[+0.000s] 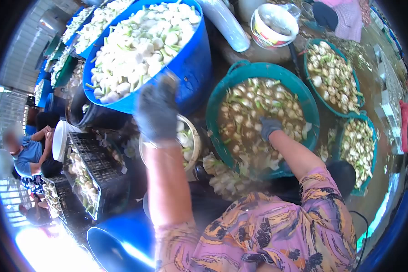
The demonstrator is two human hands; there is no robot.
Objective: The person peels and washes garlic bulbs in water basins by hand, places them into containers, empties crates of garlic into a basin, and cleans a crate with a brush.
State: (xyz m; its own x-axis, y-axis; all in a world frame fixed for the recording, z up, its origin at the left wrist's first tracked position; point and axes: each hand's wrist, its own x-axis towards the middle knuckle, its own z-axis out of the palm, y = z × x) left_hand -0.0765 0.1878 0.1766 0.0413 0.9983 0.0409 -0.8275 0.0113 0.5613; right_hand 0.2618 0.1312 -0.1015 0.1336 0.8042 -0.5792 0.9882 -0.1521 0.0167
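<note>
My left hand (157, 111), in a grey glove, is raised at the near rim of a large blue tub (197, 63). Motion smears its fingers, so I cannot make out whether anything is in them. Heaped in that tub are pale bulbs (143, 50) with short green stems, like garlic or onions. My right hand (270, 127), also gloved, reaches into a round green tub (309, 131) of brown water. Similar bulbs (240, 109) float around it. The water and bulbs hide most of its fingers.
Two green tubs of bulbs (333, 77) (358, 149) stand at right. A white bucket (274, 27) is at the top. Below my left hand sits a pale basket (196, 149). Black crates (102, 167) and a seated person (29, 154) are at left. Peeled leaves (229, 179) lie near me.
</note>
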